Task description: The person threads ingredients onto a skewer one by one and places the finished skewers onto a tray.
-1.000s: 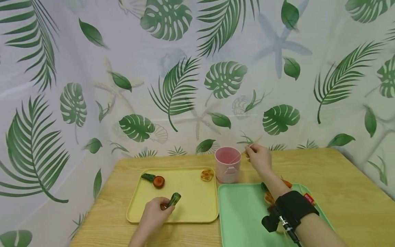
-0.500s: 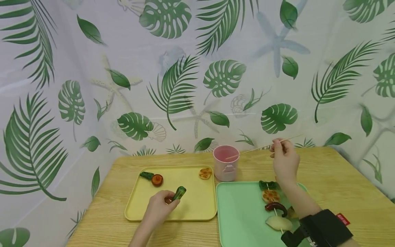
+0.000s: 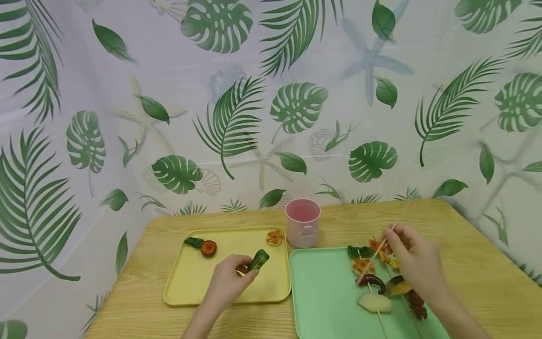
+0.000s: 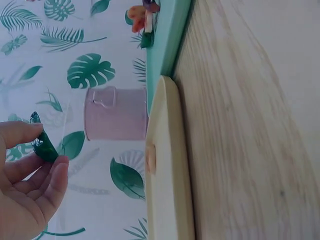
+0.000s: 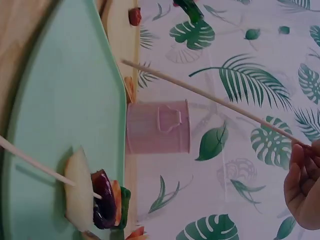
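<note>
Green pepper chunk (image 3: 259, 259), glossy and curved, is pinched between thumb and fingertips of the left hand (image 3: 230, 284), held just above the near right part of the square yellow plastic tray (image 3: 186, 282). Left wrist view confirms it: fingers curled round the chunk (image 4: 44, 144).

Right hand (image 3: 417, 260) pinches a thin bare bamboo skewer (image 3: 373, 258) near its far end, fingers closed on it; the tip slants down-left over the rectangular mint-green plastic tray (image 3: 326, 292). Right wrist view shows the stick (image 5: 210, 99) clear of the tray, nothing on it.

Under that hand, on the green tray's right half, lie loaded skewers: the nearest (image 3: 369, 282) carries a green piece, a lotus-root slice, a dark red piece and a pale wedge.

Yellow tray far edge: a brown round slice (image 3: 208, 248) touching a small green piece (image 3: 194, 242) at far left, an orange lotus-root slice (image 3: 274, 237) at the far right corner.

Pink plastic cup (image 3: 302, 222) stands on the light wooden table (image 3: 474, 254) just beyond the gap between trays.
</note>
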The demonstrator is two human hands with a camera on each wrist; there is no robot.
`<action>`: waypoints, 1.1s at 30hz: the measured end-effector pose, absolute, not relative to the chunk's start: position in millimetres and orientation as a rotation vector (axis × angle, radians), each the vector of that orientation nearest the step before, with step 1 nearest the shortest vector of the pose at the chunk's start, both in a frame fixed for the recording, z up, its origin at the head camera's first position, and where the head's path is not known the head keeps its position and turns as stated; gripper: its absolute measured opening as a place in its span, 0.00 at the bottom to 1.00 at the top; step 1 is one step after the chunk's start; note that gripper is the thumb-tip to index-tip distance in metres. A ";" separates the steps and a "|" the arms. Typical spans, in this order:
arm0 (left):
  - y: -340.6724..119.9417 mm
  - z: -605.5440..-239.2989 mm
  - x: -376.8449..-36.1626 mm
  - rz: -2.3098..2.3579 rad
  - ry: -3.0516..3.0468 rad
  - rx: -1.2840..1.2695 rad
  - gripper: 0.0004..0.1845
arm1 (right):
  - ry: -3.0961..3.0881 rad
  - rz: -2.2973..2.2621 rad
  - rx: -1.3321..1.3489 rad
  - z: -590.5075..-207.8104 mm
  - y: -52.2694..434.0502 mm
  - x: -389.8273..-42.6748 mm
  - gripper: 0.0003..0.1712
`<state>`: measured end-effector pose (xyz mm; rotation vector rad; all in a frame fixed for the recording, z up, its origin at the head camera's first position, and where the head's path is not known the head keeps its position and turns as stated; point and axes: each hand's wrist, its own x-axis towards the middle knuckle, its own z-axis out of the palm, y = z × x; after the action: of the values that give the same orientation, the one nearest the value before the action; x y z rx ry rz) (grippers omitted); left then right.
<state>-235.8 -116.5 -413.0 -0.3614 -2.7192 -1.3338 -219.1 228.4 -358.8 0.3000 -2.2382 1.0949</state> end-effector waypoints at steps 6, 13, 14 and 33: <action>-100.2 -406.1 -235.6 -1.315 -2.659 -0.416 0.13 | -2.339 1.034 0.648 -384.4 191.8 -194.1 0.06; -83.9 -400.1 -235.7 -1.335 -2.591 -0.476 0.12 | -2.664 1.474 0.673 -399.1 154.0 -182.4 0.12; -82.1 -399.8 -235.8 -1.328 -2.579 -0.492 0.12 | -2.693 1.525 0.657 -400.3 150.8 -182.0 0.13; -69.8 -402.1 -234.7 -1.263 -2.494 -0.611 0.10 | -2.721 1.580 0.630 -410.3 128.0 -180.7 0.13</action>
<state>-234.7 -69.8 -402.1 -0.6108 -2.4943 -1.2628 -180.7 128.0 -410.3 0.6299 -2.7215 1.5805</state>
